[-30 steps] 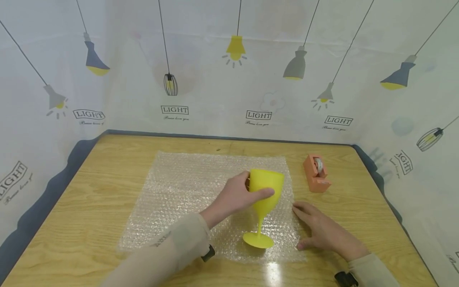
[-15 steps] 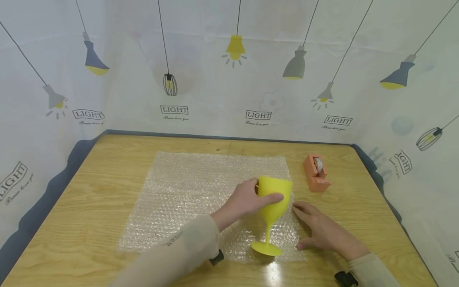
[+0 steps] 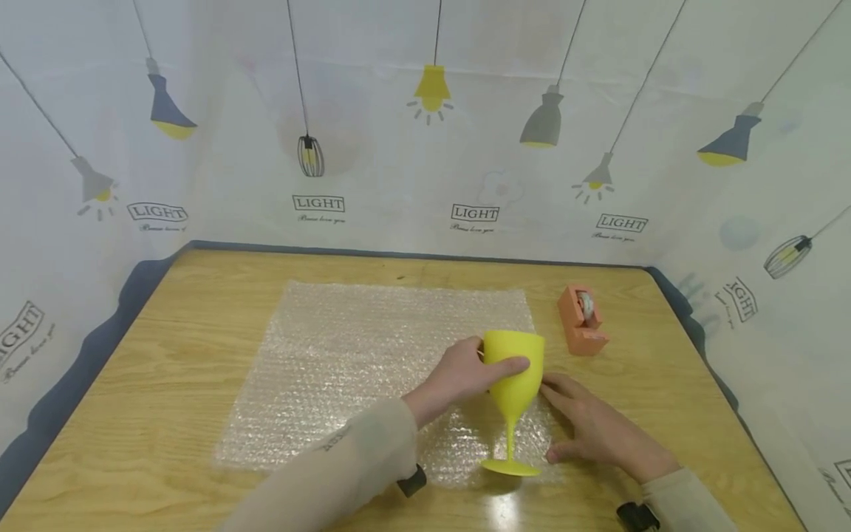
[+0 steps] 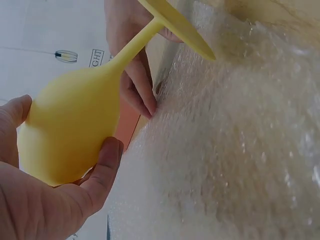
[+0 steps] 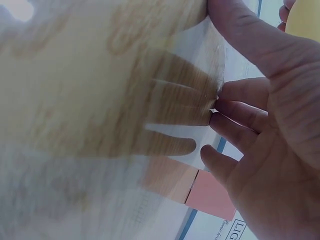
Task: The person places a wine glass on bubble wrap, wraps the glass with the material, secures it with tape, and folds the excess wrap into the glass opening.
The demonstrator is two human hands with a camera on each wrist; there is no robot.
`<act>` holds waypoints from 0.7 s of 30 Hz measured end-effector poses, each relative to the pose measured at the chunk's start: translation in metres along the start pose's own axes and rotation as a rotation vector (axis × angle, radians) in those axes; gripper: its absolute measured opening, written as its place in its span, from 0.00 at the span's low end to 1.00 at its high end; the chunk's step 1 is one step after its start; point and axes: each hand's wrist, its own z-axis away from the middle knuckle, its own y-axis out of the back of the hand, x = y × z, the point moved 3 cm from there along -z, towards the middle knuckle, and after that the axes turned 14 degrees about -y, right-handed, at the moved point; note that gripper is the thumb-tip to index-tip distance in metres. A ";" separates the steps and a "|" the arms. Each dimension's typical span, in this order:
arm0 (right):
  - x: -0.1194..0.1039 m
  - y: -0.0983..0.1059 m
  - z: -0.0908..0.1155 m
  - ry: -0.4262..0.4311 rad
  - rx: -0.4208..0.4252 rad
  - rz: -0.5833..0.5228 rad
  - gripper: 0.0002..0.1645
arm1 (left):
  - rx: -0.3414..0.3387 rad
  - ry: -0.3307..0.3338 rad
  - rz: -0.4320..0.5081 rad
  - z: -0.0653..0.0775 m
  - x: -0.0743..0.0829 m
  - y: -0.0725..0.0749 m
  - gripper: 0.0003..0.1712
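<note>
My left hand (image 3: 462, 368) holds a yellow plastic goblet (image 3: 515, 384) by its bowl, thumb across the near side. Upright in the head view, the goblet has its round foot close over the right front part of a bubble wrap sheet (image 3: 346, 362). In the left wrist view, fingers and thumb curl round the bowl (image 4: 70, 125). My right hand (image 3: 592, 425) rests at the sheet's right edge, fingers extended and thumb spread apart. Its fingertips touch down by that edge in the right wrist view, with nothing gripped.
An orange tape dispenser (image 3: 581, 325) with a roll in it stands on the wooden table (image 3: 179, 355), beyond my right hand. A pale curtain printed with lamps (image 3: 385, 162) surrounds the back and sides of the table.
My left hand has carried the goblet rightward and slightly toward me, and its foot has levelled out. The right hand has stayed at the sheet's edge.
</note>
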 end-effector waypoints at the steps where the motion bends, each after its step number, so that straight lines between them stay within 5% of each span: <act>1: 0.000 0.000 0.000 -0.001 0.003 0.003 0.64 | 0.000 0.004 0.010 0.000 0.000 -0.001 0.40; 10: 0.003 -0.003 -0.001 0.011 0.017 0.008 0.64 | 0.003 0.049 0.106 -0.005 -0.006 -0.010 0.35; 21: 0.003 -0.004 0.000 0.023 0.034 0.009 0.65 | 0.019 0.138 0.092 -0.006 -0.010 -0.012 0.37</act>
